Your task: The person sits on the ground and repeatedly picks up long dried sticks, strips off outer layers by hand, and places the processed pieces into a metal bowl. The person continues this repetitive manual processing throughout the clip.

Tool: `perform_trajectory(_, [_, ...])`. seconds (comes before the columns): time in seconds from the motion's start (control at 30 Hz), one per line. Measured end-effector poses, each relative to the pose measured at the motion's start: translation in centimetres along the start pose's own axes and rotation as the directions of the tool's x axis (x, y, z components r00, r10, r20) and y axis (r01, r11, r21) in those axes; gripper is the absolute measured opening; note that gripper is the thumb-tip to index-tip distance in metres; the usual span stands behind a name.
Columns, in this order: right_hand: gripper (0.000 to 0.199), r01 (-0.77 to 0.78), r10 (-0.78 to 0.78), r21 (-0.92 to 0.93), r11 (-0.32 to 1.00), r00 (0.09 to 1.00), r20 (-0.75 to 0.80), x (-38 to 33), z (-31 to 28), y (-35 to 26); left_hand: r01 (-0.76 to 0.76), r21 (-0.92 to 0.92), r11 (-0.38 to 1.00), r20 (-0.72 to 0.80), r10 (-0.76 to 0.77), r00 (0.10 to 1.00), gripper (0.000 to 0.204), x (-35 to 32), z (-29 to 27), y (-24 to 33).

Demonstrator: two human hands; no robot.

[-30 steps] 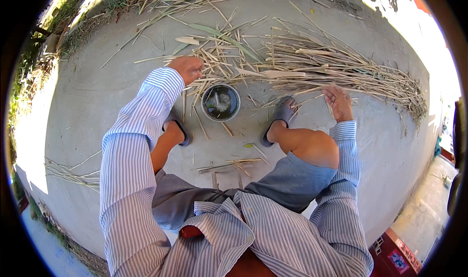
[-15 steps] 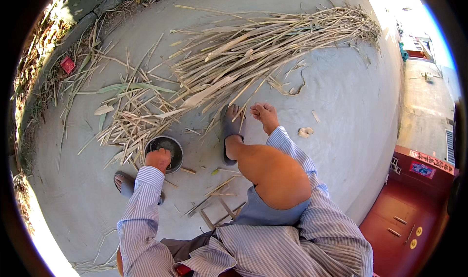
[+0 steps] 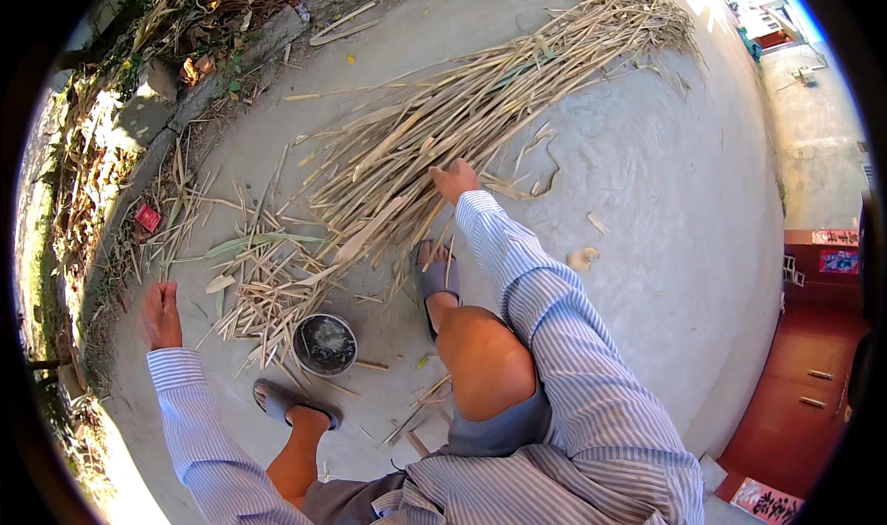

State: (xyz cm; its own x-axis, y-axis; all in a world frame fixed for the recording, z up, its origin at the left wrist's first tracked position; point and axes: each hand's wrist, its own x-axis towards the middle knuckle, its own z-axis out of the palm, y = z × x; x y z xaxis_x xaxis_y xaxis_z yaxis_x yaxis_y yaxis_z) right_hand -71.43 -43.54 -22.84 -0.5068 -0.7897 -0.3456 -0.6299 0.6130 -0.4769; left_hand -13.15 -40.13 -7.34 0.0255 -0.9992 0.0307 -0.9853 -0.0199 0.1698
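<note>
A long bundle of dry stalks [image 3: 517, 100] lies on the concrete, spreading from the far right toward the middle. At its near edge my right hand [image 3: 453, 180] has its fingers bent and closed around a dry stalk; the fingertips are partly hidden among the stalks. Off to the left, my left hand [image 3: 162, 317] is raised over the ground with its fingers stretched out and nothing in it, slightly blurred. A dark round bucket [image 3: 354, 347] with water in it stands between my feet, apart from both hands. Cut stalk pieces [image 3: 268, 299] are heaped just beyond it.
My sandalled feet [image 3: 434, 271] are beside the bucket and the bundle. A low wooden frame [image 3: 420, 442] shows partly under my leg. Along the left runs a concrete kerb [image 3: 157, 151] with leaf litter and a red packet [image 3: 147, 217]. A red door [image 3: 785, 386] is at the right.
My left hand has come out of the bucket and swung left, its fingers opening. My right hand has moved forward and left from near my foot to the stalk bundle. The view has shifted.
</note>
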Motion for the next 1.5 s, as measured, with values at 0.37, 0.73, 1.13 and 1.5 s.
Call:
perform_trajectory(0.37, [0.008, -0.276, -0.328, 0.943, 0.185, 0.887, 0.324, -3.1, -3.6, -0.7, -0.164, -0.041, 0.986, -0.025, 0.163, 0.986, 0.013, -5.1, -3.2, 8.2])
perform_trajectory(0.73, [0.025, -0.125, -0.526, 0.940, 0.319, 0.801, 0.285, -16.1, -15.1, -15.4, -0.500, 0.200, 0.843, -0.312, 0.539, 0.783, 0.038, -9.0, -16.9, 25.5])
perform_trajectory(1.13, [0.016, -0.305, -0.481, 0.921, 0.243, 0.787, 0.387, -23.4, -14.9, -24.2, -0.320, -0.075, 0.944, -0.588, 0.217, 0.779, 0.012, -13.1, -19.5, 12.8])
perform_trajectory(1.5, [0.020, -0.275, -0.606, 0.909, 0.313, 0.679, 0.414, -26.2, -8.8, -23.9, -0.282, -0.336, 0.899, -0.295, 0.184, 0.938, 0.021, -13.2, -16.1, 7.9])
